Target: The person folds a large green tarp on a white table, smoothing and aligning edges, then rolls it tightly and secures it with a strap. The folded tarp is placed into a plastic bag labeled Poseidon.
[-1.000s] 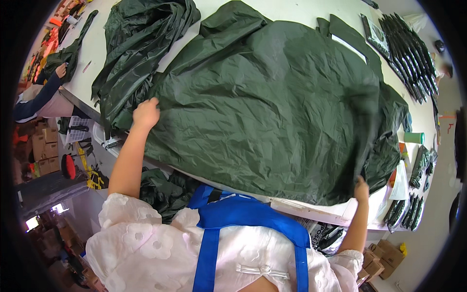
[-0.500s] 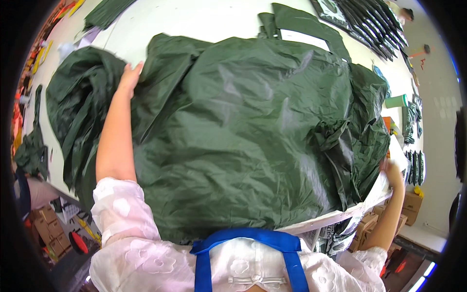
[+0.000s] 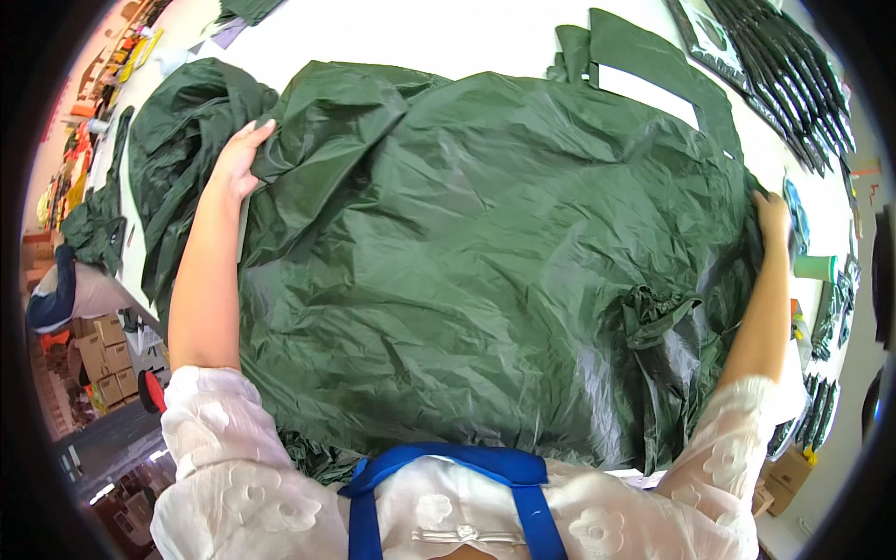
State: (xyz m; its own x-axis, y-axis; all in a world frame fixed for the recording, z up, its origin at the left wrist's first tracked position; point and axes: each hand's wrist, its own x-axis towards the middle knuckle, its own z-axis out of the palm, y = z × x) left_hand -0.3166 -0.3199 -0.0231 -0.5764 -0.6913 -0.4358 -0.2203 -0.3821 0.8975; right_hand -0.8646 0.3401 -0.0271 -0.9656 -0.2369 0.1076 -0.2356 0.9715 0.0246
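Observation:
A large dark green raincoat [image 3: 485, 243] of thin, shiny, crumpled fabric lies spread over the white table. Its gathered, elastic-looking cuff [image 3: 658, 322] sits on top at the right. At the upper left, my left hand [image 3: 238, 161] is closed on the fabric with the thumb side up, beside a bunched dark green heap [image 3: 191, 121]; whether the heap belongs to the same garment I cannot tell. My right hand [image 3: 772, 221] grips the raincoat's far right edge, its fingertips partly hidden by the fabric.
Flat green pieces [image 3: 644, 56] with a white strip lie beyond the raincoat. Packed dark garments [image 3: 784, 70] are stacked far right. A green roll [image 3: 816, 269] stands right of my right arm. Another person's sleeve [image 3: 63, 289] shows at left, near cardboard boxes [image 3: 103, 359].
My right hand has moved from the near right table edge up to the raincoat's far right edge and taken hold. My left hand stays at the upper left. The view has shifted slightly.

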